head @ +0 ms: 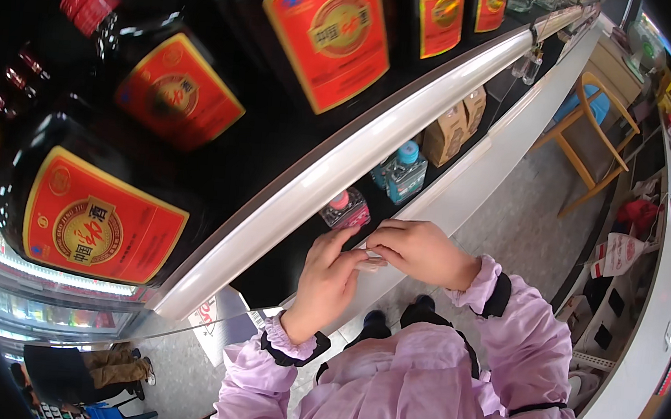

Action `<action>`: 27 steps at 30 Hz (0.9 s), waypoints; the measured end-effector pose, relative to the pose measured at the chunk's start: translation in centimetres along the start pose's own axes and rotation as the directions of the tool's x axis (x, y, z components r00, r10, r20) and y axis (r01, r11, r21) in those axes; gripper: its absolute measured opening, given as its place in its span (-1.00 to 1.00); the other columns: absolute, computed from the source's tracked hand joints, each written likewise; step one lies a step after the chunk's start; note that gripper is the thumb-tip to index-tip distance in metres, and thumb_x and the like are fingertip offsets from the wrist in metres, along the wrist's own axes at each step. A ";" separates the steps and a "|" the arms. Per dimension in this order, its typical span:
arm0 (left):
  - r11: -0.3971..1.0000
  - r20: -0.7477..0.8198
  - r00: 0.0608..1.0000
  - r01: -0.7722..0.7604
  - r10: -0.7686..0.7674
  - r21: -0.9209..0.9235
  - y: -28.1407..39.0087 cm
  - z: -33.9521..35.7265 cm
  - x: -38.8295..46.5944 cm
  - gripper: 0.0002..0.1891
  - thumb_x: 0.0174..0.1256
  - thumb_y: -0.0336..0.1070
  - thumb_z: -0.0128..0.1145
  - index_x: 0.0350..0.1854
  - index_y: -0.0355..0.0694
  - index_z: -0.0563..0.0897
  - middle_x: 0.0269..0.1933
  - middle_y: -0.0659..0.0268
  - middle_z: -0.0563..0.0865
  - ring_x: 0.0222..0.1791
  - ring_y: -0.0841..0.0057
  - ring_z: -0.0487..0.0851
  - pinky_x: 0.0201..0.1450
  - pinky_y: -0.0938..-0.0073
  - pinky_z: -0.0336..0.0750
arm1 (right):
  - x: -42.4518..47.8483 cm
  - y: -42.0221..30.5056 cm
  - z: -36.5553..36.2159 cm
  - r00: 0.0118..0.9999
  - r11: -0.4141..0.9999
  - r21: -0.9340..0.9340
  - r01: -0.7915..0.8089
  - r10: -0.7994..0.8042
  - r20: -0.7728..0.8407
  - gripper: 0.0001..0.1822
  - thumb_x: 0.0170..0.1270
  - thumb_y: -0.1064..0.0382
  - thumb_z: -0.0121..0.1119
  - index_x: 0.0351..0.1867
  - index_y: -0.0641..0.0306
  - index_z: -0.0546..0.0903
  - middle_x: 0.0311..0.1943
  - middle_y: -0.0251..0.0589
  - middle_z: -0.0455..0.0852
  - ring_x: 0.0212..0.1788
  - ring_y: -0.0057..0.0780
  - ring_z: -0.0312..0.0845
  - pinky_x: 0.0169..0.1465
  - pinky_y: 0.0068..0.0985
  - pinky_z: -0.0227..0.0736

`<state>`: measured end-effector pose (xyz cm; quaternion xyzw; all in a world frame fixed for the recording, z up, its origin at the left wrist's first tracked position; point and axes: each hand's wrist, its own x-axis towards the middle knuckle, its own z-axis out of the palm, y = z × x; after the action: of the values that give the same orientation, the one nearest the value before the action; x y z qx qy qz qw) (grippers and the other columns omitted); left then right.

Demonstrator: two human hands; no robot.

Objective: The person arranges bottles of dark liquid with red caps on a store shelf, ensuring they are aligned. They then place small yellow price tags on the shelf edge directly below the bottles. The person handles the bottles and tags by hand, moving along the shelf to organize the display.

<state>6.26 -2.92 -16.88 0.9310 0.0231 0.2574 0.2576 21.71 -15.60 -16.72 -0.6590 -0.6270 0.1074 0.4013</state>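
My left hand (327, 274) and my right hand (421, 249) meet at the white front edge of a display shelf (456, 177). Their fingertips pinch a small pale, shiny piece (372, 264) between them; its kind is too small and too covered to tell. Just beyond my left fingertips stands a small square bottle with a pink cap (347, 209). Farther along the same dark shelf are small bottles with blue caps (406, 174), then brown paper packages (451, 130).
Large dark liquor bottles with red labels (107, 224) stand on the upper shelf behind a pale rail (340, 151). A wooden chair (590, 129) is at the right, near a cluttered counter (639, 328). Another person's legs (116, 369) show at lower left, beside a blue stool (112, 416).
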 end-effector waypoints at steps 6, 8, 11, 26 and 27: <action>1.000 0.019 1.000 0.003 -0.003 -0.029 2.7 1.7 3.4 -0.72 0.03 -0.58 0.10 -0.16 -0.25 0.58 -0.05 0.17 0.63 -0.11 0.17 0.62 -0.08 0.24 0.51 | -1.2 1.2 -3.7 0.996 0.993 0.120 -0.012 0.023 -0.088 -0.90 0.15 0.36 0.17 -0.29 0.23 0.60 -0.36 -0.20 0.63 -0.30 -0.20 0.59 -0.25 -0.38 0.49; 0.998 0.020 0.999 -0.038 0.039 -0.041 3.6 2.0 4.6 -0.73 0.06 -0.58 0.08 -0.15 -0.26 0.57 -0.12 0.17 0.65 -0.20 0.18 0.64 -0.20 0.27 0.53 | -1.6 1.8 -5.2 0.994 0.980 0.199 0.021 0.000 -0.106 -0.88 0.17 0.37 0.18 -0.26 0.25 0.63 -0.38 -0.18 0.65 -0.33 -0.25 0.60 -0.26 -0.45 0.49; 0.997 -0.045 0.997 -0.057 0.054 -0.053 5.0 2.8 6.4 -0.78 0.11 -0.57 0.10 -0.16 -0.28 0.55 -0.21 0.12 0.65 -0.28 0.14 0.64 -0.29 0.26 0.53 | -2.4 1.9 -7.2 0.986 0.889 0.450 -0.086 0.141 -0.089 -0.86 0.26 0.35 0.17 -0.18 0.30 0.65 -0.37 -0.21 0.68 -0.36 -0.46 0.59 -0.27 -0.54 0.46; 0.919 -0.119 0.972 0.146 -0.202 -0.366 9.9 4.4 10.2 -0.65 0.26 -0.51 0.15 0.04 -0.32 0.34 -0.17 0.07 0.66 -0.17 0.37 0.70 -0.18 0.47 0.57 | -4.2 1.8 -12.1 0.965 0.864 0.486 -0.131 0.223 -0.137 -0.83 0.28 0.32 0.19 -0.17 0.34 0.60 -0.47 -0.29 0.59 -0.53 -0.68 0.38 -0.48 -0.66 0.27; 0.917 -0.105 0.975 0.144 -0.196 -0.373 9.9 4.2 10.3 -0.62 0.26 -0.53 0.14 0.06 -0.33 0.31 -0.16 0.09 0.66 -0.13 0.46 0.69 -0.15 0.52 0.56 | -4.2 1.7 -12.1 0.960 0.856 0.494 -0.153 0.247 -0.130 -0.83 0.28 0.32 0.19 -0.17 0.35 0.59 -0.49 -0.27 0.59 -0.54 -0.67 0.38 -0.48 -0.66 0.27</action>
<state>16.37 -11.69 -10.31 0.8414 0.0745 0.2987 0.4442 29.96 -24.02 -11.40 -0.6081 -0.4677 0.2376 0.5958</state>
